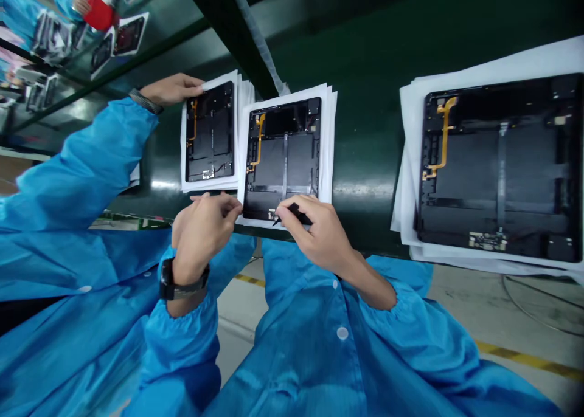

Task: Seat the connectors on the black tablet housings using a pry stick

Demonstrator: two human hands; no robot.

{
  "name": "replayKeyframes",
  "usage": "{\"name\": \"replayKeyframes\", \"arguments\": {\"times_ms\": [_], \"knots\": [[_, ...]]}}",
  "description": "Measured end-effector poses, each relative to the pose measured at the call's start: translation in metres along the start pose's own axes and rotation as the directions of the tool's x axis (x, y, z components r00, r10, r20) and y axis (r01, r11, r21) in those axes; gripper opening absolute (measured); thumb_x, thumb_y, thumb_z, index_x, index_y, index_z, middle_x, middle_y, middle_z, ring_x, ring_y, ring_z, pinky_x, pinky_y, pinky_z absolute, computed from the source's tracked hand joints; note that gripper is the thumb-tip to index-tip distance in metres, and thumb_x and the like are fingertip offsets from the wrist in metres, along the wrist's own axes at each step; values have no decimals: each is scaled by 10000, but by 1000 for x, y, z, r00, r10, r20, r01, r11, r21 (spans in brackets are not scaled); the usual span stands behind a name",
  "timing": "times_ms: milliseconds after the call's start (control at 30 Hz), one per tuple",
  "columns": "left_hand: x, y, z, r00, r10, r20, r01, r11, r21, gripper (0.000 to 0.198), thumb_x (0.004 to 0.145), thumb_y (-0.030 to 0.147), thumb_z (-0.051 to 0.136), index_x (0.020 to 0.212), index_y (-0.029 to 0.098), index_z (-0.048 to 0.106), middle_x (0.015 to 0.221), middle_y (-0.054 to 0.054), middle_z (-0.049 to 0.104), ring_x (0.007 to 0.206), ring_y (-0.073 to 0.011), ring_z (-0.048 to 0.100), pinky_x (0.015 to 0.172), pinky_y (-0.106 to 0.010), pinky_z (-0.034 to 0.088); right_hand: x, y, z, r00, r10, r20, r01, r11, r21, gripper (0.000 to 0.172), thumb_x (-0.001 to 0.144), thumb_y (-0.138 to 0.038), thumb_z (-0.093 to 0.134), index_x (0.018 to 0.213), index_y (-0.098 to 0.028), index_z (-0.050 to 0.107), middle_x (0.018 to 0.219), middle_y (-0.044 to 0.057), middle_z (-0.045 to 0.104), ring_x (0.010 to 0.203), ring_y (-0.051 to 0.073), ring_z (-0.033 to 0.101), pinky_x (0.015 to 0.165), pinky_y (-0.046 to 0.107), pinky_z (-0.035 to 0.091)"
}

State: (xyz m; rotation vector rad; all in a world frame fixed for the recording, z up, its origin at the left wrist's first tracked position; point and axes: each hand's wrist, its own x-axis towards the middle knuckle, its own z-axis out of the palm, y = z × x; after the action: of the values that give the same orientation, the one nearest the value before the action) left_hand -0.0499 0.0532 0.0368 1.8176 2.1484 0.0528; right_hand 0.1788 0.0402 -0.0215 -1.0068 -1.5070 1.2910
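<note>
In front of me an opened tablet housing (285, 155), black with an orange flex cable (259, 146), lies on white sheets (327, 161). My right hand (317, 228) grips black tweezers (296, 213), their tips by a small circuit board (272, 214) at the housing's lower edge. My left hand (205, 231), wearing a dark wristwatch (171, 283), has its fingers pinched together at the lower left corner of the housing and sheets. Whatever lies between those fingers is hidden.
Left of me, a co-worker's hand (171, 90) touches a second tablet housing (210, 131) on sheets. A third tablet housing (502, 168) lies on the right. A green post (232, 34) rises behind the bench (365, 180). Farther off, people work among more parts.
</note>
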Motion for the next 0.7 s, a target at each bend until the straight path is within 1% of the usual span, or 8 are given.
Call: {"name": "replayKeyframes", "arguments": {"times_ms": [67, 133, 200, 267, 400, 500, 600, 700], "knots": [[-9, -9, 6, 999, -13, -43, 7, 991, -136, 200, 869, 390, 646, 827, 231, 758, 859, -65, 798, 872, -275, 753, 811, -355, 566, 0, 1, 0, 1000, 0, 1, 0, 1000, 3, 180, 1050, -275, 567, 940, -211, 694, 826, 7, 719, 823, 177, 645, 814, 333, 458], [-17, -15, 13, 994, -67, -86, 42, 963, -268, 244, 874, 420, 655, 860, 203, 767, 925, -91, 811, 874, -274, 764, 745, -342, 595, 0, 2, 0, 1000, -2, 2, 2, 1000, -5, 182, 1051, -281, 565, 946, -212, 697, 831, 9, 720, 826, 180, 646, 809, 334, 456], [-24, -17, 21, 987, -132, -91, 89, 923, -374, 273, 863, 434, 680, 891, 179, 776, 953, -108, 814, 819, -268, 767, 653, -327, 596, 0, 3, 0, 1000, -2, 4, 2, 1000, -20, 184, 1053, -285, 563, 950, -213, 699, 834, 11, 721, 826, 182, 647, 810, 335, 456], [-27, -18, 28, 983, -164, -80, 114, 893, -434, 300, 857, 442, 696, 928, 166, 786, 897, -96, 808, 765, -251, 759, 615, -308, 584, 0, 4, 1, 1000, -9, 1, 9, 999, -32, 183, 1053, -285, 565, 950, -212, 697, 852, 16, 728, 835, 183, 649, 816, 334, 457], [-27, -18, 34, 978, -175, -110, 107, 884, -454, 325, 866, 454, 698, 929, 151, 795, 771, -61, 773, 713, -216, 726, 587, -267, 543, 0, 3, 1, 1000, -22, -6, 22, 999, -49, 187, 1056, -285, 566, 940, -212, 693, 880, 20, 740, 848, 182, 652, 821, 328, 460], [-25, -18, 33, 982, -167, -91, 109, 883, -456, 309, 870, 445, 704, 920, 152, 790, 780, -57, 768, 708, -199, 709, 577, -252, 519, 0, 3, 1, 1000, -24, -4, 23, 999, -44, 186, 1058, -283, 566, 945, -211, 696, 866, 16, 734, 835, 178, 648, 823, 326, 464], [-23, -14, 31, 982, -177, -65, 126, 873, -471, 296, 865, 436, 706, 931, 158, 781, 809, -60, 773, 723, -196, 705, 607, -255, 530, 0, 2, 1, 1000, -24, -5, 24, 999, -35, 186, 1058, -288, 566, 944, -216, 694, 861, 14, 733, 822, 178, 647, 815, 325, 470], [-20, -8, 29, 977, -202, -61, 152, 874, -462, 281, 838, 425, 711, 894, 156, 767, 811, -72, 778, 711, -203, 703, 631, -268, 546, 0, 2, 1, 1000, -26, -8, 25, 999, -36, 190, 1060, -293, 559, 943, -221, 690, 850, 13, 730, 819, 180, 651, 804, 323, 473]]}}
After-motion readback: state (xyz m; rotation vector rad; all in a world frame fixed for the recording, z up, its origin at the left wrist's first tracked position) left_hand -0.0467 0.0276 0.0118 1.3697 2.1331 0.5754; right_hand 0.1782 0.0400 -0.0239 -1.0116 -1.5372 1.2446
